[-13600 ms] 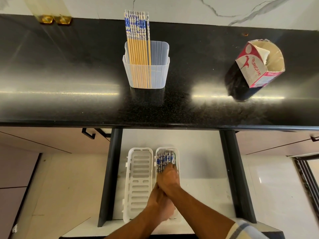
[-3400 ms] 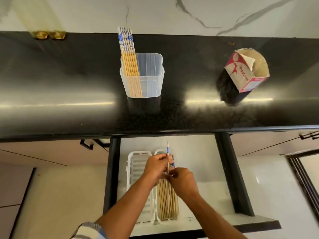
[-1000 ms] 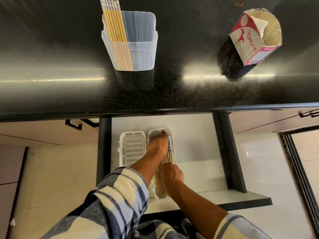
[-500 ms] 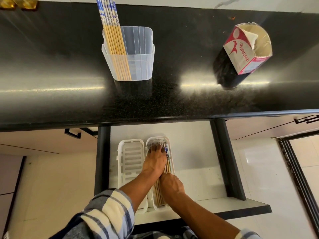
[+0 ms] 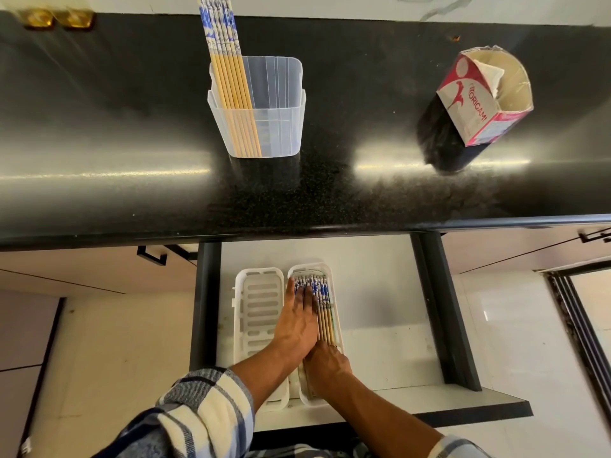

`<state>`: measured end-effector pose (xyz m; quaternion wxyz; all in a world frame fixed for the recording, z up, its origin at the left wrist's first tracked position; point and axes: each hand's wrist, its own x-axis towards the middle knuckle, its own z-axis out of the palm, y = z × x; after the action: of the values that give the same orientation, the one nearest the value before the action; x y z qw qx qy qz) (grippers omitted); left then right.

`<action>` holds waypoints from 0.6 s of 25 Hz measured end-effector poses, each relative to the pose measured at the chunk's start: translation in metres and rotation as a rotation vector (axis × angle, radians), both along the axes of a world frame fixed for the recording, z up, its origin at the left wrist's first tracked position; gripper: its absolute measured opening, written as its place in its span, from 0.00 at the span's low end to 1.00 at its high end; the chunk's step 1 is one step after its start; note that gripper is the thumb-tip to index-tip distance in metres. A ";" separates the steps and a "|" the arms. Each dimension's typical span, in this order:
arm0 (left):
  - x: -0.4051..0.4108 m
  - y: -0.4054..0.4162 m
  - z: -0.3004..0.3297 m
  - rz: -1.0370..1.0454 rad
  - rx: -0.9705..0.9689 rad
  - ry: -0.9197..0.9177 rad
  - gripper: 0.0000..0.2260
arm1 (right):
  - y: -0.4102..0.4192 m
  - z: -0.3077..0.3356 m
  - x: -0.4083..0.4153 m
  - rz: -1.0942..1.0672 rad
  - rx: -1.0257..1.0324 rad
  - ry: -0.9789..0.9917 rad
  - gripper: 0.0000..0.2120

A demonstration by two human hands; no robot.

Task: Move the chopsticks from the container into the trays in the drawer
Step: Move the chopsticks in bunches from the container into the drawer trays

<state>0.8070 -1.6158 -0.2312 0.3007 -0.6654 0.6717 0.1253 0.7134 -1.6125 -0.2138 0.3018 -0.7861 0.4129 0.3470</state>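
A clear plastic container [image 5: 274, 127] stands on the black counter with several blue-topped bamboo chopsticks [image 5: 228, 77] leaning in its left side. In the open drawer lie two white slotted trays. The left tray [image 5: 256, 302] holds nothing. The right tray [image 5: 327, 271] holds several chopsticks [image 5: 325, 309] lying lengthwise. My left hand [image 5: 297, 322] lies flat on these chopsticks, fingers stretched out. My right hand [image 5: 325, 368] presses on their near ends, fingers curled down; what it grips is hidden.
A torn red-and-white carton [image 5: 479, 104] leans on the counter at the right. The drawer's dark side rails [image 5: 443, 309] flank a white floor [image 5: 373, 292]. Two brass feet [image 5: 56, 19] stand at the counter's far left. A cabinet handle [image 5: 152, 256] sits left of the drawer.
My left hand slid a little toward me, uncovering the blue tops of the chopsticks in the right tray. My right hand stays at their near ends. The camera shifted slightly.
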 end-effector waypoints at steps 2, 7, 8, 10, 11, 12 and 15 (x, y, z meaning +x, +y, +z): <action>-0.001 0.000 -0.002 -0.010 0.000 -0.018 0.29 | -0.001 0.000 0.001 0.021 0.010 0.015 0.19; 0.012 -0.010 0.013 0.049 -0.047 0.134 0.28 | -0.007 0.011 0.002 0.006 0.068 -0.015 0.17; 0.018 -0.014 0.023 0.084 -0.068 0.195 0.27 | -0.012 0.018 0.004 -0.017 0.068 -0.042 0.16; 0.037 -0.024 0.051 0.197 -0.161 0.381 0.25 | -0.031 0.042 0.013 -0.052 0.046 -0.117 0.14; 0.050 -0.028 0.067 0.271 -0.243 0.515 0.23 | -0.045 0.057 0.020 -0.058 0.025 -0.173 0.12; 0.064 -0.034 0.088 0.365 -0.347 0.664 0.22 | -0.063 0.074 0.029 -0.057 -0.006 -0.256 0.10; 0.116 -0.060 0.162 0.693 -0.695 1.026 0.17 | -0.124 0.133 0.066 -0.229 -0.087 -0.626 0.05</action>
<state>0.9227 -1.6756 -0.0690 -0.3405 -0.7553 0.4793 0.2896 0.7789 -1.7364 -0.0809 0.4171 -0.8152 0.4003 0.0347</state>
